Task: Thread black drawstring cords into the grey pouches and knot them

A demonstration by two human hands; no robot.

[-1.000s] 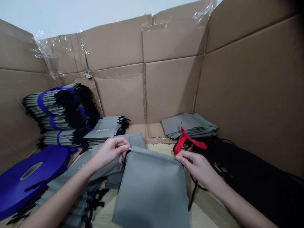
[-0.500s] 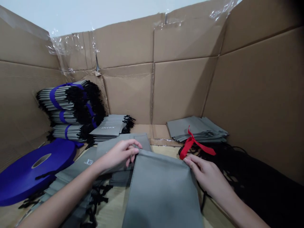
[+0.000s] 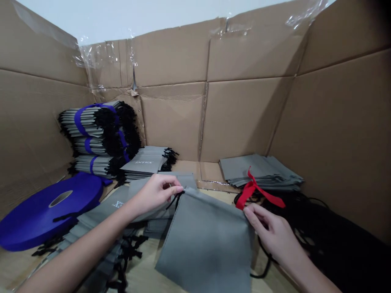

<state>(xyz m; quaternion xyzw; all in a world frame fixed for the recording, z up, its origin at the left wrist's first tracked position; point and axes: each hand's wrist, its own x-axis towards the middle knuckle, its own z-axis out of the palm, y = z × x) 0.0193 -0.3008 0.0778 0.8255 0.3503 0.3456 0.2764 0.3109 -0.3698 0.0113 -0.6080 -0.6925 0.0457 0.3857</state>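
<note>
A grey fabric drawstring pouch (image 3: pixel 210 240) hangs between my two hands by its top edge, its plain side facing me. My left hand (image 3: pixel 157 193) is closed in a pinch at the upper left corner, where a short black cord (image 3: pixel 174 200) sticks out. At the upper right corner, the thumb and fingers of my right hand (image 3: pixel 275 230) pinch the pouch. Just above them lies a red ribbon (image 3: pixel 251 189), and I cannot tell whether they touch it. More black cord (image 3: pixel 265 268) loops down beside the pouch's right edge.
A blue strap roll (image 3: pixel 27 215) lies at left, before strapped pouch bundles (image 3: pixel 91 122). Printed pouches (image 3: pixel 143 160) are piled behind my left hand, others (image 3: pixel 97 211) under my forearm. Grey pouches (image 3: pixel 259 169) and black cords (image 3: pixel 336 244) lie at right. Cardboard walls (image 3: pixel 171 122) enclose the table.
A black cord end now shows at my left fingertips. The pouch's lower edge has come into view and swung left. The whole view has shifted slightly, with the surroundings further right.
</note>
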